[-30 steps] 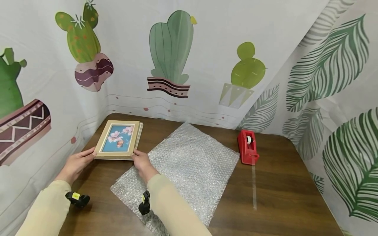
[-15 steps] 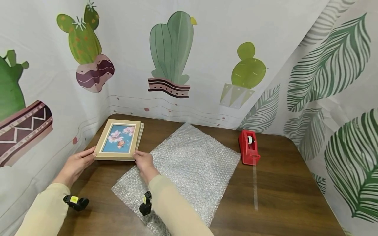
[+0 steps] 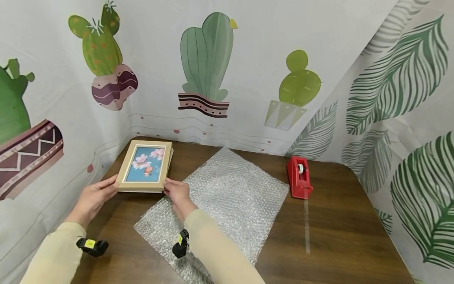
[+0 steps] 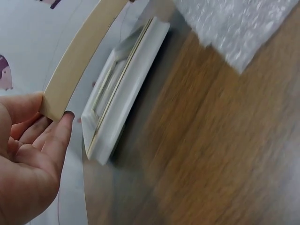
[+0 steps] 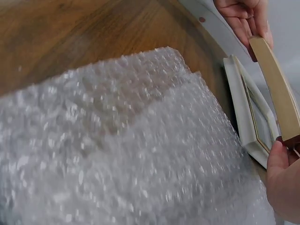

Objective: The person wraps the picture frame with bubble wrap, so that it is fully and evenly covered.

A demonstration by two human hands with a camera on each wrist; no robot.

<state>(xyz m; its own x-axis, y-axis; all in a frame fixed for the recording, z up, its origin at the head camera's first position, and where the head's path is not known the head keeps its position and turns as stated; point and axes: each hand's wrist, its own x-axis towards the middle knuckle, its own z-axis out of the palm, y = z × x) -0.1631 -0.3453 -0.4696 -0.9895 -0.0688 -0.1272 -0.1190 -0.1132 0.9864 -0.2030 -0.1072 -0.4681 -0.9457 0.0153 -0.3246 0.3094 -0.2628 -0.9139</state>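
Wooden picture frame (image 3: 145, 167) gripped at its near corners by left hand (image 3: 93, 198) and right hand (image 3: 178, 195).

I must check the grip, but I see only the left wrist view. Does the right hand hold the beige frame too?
Observer: Yes. In the head view the right hand pinches the near right corner of the beige picture frame, and the left hand pinches the near left corner.
Operator: What does the frame's front show?
Observer: Pink flowers on a blue ground.
Operator: Is anything else nearby?
Observer: A red tape dispenser stands right of the bubble wrap, and a strip of clear tape runs from it toward the person.
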